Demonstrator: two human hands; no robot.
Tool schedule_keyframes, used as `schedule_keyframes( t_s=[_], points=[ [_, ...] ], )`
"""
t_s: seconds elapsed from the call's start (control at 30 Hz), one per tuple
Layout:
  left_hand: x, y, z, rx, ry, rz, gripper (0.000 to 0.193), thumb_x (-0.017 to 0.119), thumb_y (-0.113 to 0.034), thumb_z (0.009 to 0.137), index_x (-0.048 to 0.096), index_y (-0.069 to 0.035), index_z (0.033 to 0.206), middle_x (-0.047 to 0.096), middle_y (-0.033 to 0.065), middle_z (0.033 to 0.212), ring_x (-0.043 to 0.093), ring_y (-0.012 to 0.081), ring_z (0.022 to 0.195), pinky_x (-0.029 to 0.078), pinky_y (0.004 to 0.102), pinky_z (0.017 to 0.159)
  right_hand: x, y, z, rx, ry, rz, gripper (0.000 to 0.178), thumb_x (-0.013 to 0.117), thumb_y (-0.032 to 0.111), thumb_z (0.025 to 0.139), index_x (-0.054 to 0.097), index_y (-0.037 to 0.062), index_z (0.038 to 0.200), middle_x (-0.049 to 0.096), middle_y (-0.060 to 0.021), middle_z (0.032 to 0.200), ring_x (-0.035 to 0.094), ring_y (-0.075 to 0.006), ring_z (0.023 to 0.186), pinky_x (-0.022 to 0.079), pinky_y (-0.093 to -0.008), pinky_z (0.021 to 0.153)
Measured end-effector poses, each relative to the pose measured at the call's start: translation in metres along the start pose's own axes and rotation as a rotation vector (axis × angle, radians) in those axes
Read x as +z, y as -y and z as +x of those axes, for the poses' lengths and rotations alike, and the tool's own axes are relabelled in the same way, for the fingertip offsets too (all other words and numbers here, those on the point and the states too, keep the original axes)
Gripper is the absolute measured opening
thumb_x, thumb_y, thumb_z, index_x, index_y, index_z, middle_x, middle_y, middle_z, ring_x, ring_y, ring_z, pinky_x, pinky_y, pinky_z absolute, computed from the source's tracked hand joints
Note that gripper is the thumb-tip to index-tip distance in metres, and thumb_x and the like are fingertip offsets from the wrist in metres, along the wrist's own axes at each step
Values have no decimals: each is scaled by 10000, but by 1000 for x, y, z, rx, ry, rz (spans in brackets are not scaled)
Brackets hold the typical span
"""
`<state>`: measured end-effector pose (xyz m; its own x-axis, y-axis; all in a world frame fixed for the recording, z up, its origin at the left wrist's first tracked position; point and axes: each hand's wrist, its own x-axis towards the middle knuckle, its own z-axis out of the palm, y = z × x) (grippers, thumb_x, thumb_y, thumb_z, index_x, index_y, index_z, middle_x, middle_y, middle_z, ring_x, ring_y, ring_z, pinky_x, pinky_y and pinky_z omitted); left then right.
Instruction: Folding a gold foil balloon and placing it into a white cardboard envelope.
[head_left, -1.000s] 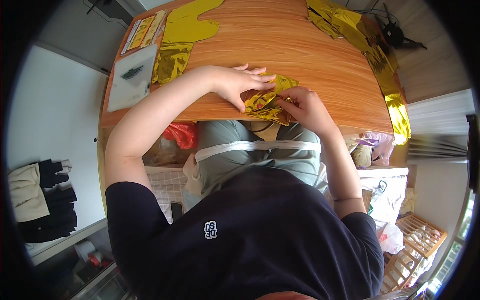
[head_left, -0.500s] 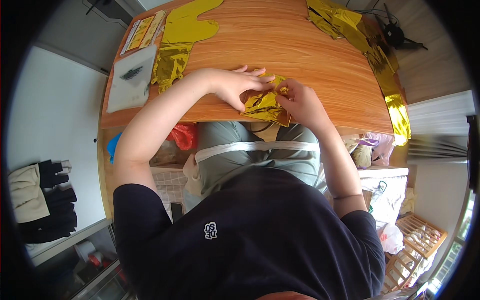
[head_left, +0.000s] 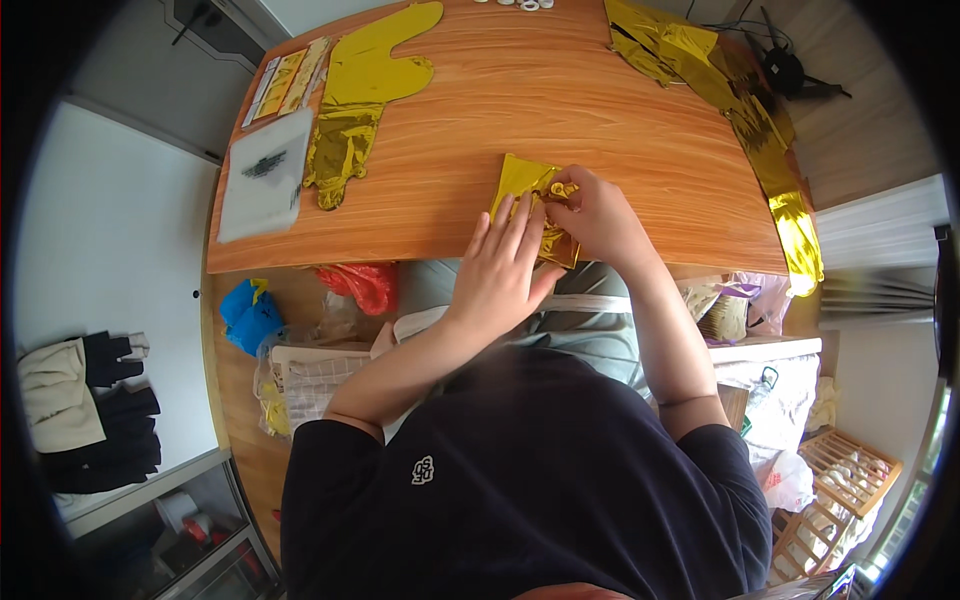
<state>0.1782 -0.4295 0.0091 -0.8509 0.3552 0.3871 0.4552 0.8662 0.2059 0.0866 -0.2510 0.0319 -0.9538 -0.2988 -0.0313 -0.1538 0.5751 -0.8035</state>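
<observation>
A gold foil balloon (head_left: 518, 176), flat and folded into a small creased packet, lies at the near edge of the table. My left hand (head_left: 497, 278) rests on its left side, fingers stretched out and lying flat. At the packet's right side, my right hand (head_left: 604, 218) is closed in a pinch on the foil, where a small curled bit sticks up by the fingertips. My hands partly cover the packet's middle and lower part.
Another flat gold foil balloon (head_left: 375, 75) lies at the far left, beside a translucent plastic pouch (head_left: 263, 195) and yellow-white packets (head_left: 285, 82). More gold foil (head_left: 745, 120) runs along the right edge and hangs over it. Small white rolls (head_left: 530, 5) stand at the far edge.
My left hand has swung from the packet's far left side to its near side and now lies flat on it. My right hand keeps its pinch in nearly the same place.
</observation>
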Motion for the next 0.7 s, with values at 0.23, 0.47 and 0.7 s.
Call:
schedule_keyframes(
  t_s=[0.23, 0.47, 0.7],
  points=[
    [15, 5, -5, -9, 9, 37, 986, 750, -622, 845, 456, 35, 1519, 505, 230, 1529, 463, 364, 1456, 392, 518, 1189, -11, 22, -6, 179, 76, 168, 443, 748, 159, 941, 599, 16, 1333, 761, -171, 911, 731, -218, 797, 560, -346, 720],
    [13, 9, -6, -6, 9, -27, 1004, 768, -628, 819, 458, 14, 1526, 499, 212, 1545, 460, 349, 1467, 388, 521, 1192, 0, -15, -45, -673, -314, -367, 414, 810, 138, 866, 674, 60, 1249, 698, -116, 1268, 658, -305, 1197, 519, -453, 1025],
    [0, 26, -1, 59, 123, -60, 952, 688, -648, 890, 447, -5, 1550, 462, 191, 1598, 434, 327, 1498, 372, 506, 1213, 1, -28, -56, -719, -161, -531, 356, 756, 186, 914, 717, 80, 1252, 697, -65, 1305, 650, -249, 1250, 489, -459, 1107]
  ],
)
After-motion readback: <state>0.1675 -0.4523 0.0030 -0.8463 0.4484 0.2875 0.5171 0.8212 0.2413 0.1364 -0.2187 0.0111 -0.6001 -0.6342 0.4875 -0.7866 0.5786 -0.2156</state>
